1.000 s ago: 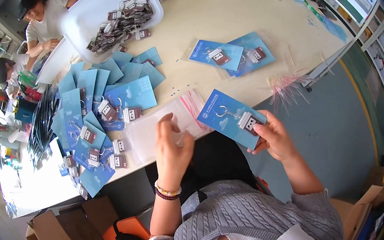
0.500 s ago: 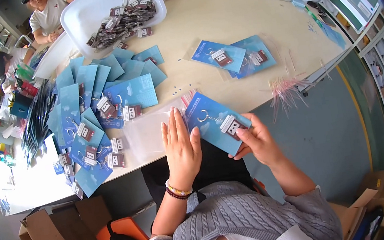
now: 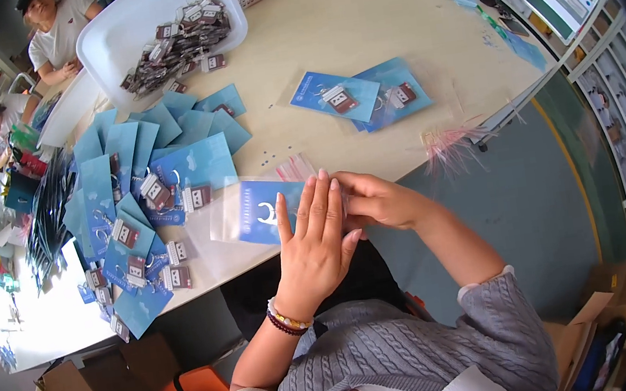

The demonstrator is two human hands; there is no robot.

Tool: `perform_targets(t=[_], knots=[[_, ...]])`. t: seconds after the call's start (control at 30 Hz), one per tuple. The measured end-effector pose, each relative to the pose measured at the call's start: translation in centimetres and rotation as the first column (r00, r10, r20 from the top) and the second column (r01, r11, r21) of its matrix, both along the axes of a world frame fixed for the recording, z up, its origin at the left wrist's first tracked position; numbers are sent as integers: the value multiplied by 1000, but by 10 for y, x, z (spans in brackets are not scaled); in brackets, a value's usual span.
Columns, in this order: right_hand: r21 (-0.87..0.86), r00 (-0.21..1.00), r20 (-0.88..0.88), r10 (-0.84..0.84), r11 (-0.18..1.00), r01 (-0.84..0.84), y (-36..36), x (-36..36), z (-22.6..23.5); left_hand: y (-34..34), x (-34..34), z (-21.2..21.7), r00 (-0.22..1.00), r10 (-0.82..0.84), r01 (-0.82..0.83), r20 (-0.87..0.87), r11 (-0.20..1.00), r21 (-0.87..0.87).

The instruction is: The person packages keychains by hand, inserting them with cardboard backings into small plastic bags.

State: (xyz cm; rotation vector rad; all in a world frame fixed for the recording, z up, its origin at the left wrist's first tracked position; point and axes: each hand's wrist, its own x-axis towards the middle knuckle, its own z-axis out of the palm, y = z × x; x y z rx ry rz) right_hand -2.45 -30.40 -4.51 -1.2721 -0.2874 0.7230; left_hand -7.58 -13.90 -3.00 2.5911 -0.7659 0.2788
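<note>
Fingers, left hand (image 3: 315,239): flat and spread, palm down, pressing on the near end of a blue printed card inside a clear plastic sleeve (image 3: 252,211)
Fingers, right hand (image 3: 377,199): curled and pinched at the right edge of the same sleeve; what lies inside the pinch is hidden behind the left hand
Card in sleeve: lies flat at the near edge of the pale wooden table (image 3: 355,32), in front of the person, its left part clear of both hands
Wrist: beaded bracelets (image 3: 286,322) on the left arm; grey knitted sleeves pushed up
Left of the sleeve: overlapping spread of blue cards with small dark keyring charms (image 3: 134,219), fanned across the table toward its left edge
Far side: two more blue cards with charms (image 3: 363,94), well apart from the hands
Bin: white plastic tub (image 3: 111,40) holding a heap of loose keyring charms, at the far left of the table
Right of the hands: bundle of thin pink strips (image 3: 453,145) at the table edge
Others: two people seated beyond the tub, top left
</note>
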Motion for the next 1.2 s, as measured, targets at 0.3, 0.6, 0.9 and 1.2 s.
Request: perform_targets(t=[0.3, 0.6, 0.9, 1.2], knots=[[324, 989, -149, 20, 945, 30, -1, 28, -12, -15, 26, 11, 996, -33, 38, 80, 998, -59], [517, 957, -221, -187, 810, 278, -5, 57, 19, 13, 64, 30, 938, 334, -110, 90, 533, -839], [-433, 792, 610, -14, 832, 348, -43, 114, 33, 21, 88, 23, 822, -410, -536, -396, -317, -782], [-846, 730, 505, 460, 97, 524, 17, 175, 21, 30, 78, 14, 774, -462, -603, -433, -331, -726]])
